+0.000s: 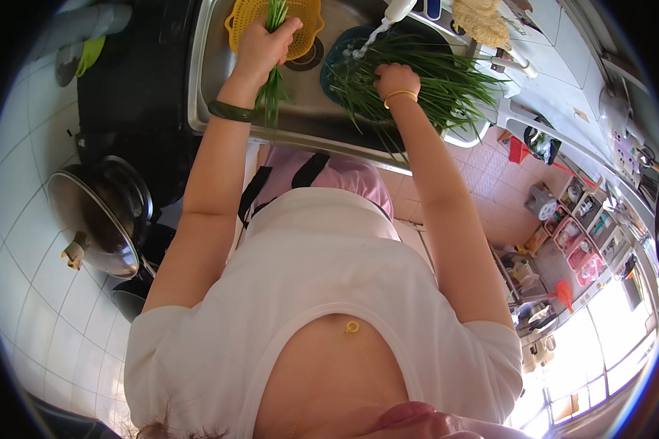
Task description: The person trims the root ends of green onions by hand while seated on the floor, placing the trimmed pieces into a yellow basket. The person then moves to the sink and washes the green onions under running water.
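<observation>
My left hand (266,49) grips a bundle of garlic chives (274,96) above the sink, its leaves sticking out past both sides of the fist. Beneath and beyond that hand is a yellow plastic colander (309,27). My right hand (397,81) is curled into a larger heap of garlic chives (445,77), its fingertips partly hidden among the leaves. The heap lies over a blue basin (329,71) and spills past it to the right. Water runs from a white faucet head (400,9) into the basin.
Both vessels stand in a stainless steel sink (197,82) with a drain (307,57). A white tray (467,136) sits by its right end. A tan scrubbing cloth (480,22) hangs at the back. Leaning at the left is a pan lid (93,225); shelves (576,236) stand far right.
</observation>
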Demonstrator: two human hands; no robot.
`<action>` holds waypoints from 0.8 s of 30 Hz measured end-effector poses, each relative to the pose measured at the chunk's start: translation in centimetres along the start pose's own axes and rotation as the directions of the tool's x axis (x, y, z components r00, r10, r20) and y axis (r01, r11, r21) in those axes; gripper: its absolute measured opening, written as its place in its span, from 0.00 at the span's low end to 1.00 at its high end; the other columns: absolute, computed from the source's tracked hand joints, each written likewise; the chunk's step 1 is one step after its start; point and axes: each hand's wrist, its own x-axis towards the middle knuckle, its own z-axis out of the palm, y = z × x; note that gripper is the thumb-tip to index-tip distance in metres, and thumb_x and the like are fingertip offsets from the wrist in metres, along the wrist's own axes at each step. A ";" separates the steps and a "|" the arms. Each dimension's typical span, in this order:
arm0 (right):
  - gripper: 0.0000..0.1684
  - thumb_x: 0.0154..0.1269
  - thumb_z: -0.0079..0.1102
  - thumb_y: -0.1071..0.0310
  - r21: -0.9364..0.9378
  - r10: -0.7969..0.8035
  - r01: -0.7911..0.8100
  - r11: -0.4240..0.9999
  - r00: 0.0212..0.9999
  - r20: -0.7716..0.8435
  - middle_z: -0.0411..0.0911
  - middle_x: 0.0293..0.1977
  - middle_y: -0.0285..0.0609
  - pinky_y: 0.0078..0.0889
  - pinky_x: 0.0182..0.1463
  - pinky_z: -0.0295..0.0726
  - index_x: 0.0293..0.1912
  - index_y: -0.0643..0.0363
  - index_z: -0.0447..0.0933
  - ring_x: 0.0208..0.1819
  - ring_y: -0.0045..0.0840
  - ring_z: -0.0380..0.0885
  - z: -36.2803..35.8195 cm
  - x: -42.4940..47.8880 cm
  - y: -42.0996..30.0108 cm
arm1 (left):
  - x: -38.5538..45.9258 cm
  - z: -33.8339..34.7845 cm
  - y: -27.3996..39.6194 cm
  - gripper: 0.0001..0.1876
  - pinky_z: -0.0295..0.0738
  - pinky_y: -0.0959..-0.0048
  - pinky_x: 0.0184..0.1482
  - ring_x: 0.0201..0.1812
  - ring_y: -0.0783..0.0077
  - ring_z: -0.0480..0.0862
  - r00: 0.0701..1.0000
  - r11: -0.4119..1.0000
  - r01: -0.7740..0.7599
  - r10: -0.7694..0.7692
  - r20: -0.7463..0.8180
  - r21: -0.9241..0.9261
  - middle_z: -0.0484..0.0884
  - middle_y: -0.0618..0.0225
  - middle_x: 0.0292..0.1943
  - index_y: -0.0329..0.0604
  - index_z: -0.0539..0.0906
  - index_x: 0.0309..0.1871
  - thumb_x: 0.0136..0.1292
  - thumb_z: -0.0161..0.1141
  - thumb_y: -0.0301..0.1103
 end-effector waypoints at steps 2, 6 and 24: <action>0.11 0.56 0.58 0.60 0.167 -0.043 0.046 0.985 0.999 -0.023 0.78 0.40 0.39 0.40 0.47 0.76 0.40 0.47 0.80 0.45 0.35 0.77 -2.2 -0.2 1.8 | 0.0 0.3 -0.3 0.10 0.58 0.81 0.17 0.14 0.85 0.62 0.999 0.999 0.037 -0.037 -0.013 -0.010 0.65 0.78 0.17 0.40 0.79 0.36 0.62 0.59 0.38; 0.16 0.56 0.61 0.61 0.755 0.000 -0.016 0.655 1.000 0.020 0.80 0.33 0.41 0.31 0.41 0.77 0.43 0.58 0.77 0.34 0.28 0.80 -3.5 -0.1 3.7 | 0.1 2.0 -0.9 0.10 0.58 0.81 0.17 0.14 0.85 0.63 0.995 0.995 0.080 -0.077 0.062 -0.054 0.67 0.77 0.18 0.39 0.79 0.37 0.61 0.59 0.37; 0.13 0.62 0.55 0.69 0.952 -0.049 -0.183 -0.244 0.983 0.176 0.77 0.35 0.40 0.23 0.35 0.82 0.44 0.67 0.74 0.32 0.20 0.76 -7.9 -4.6 -2.5 | -0.1 8.0 -3.3 0.07 0.59 0.80 0.19 0.15 0.83 0.65 0.926 0.890 0.353 -0.288 0.242 -0.288 0.68 0.77 0.16 0.39 0.78 0.32 0.57 0.63 0.32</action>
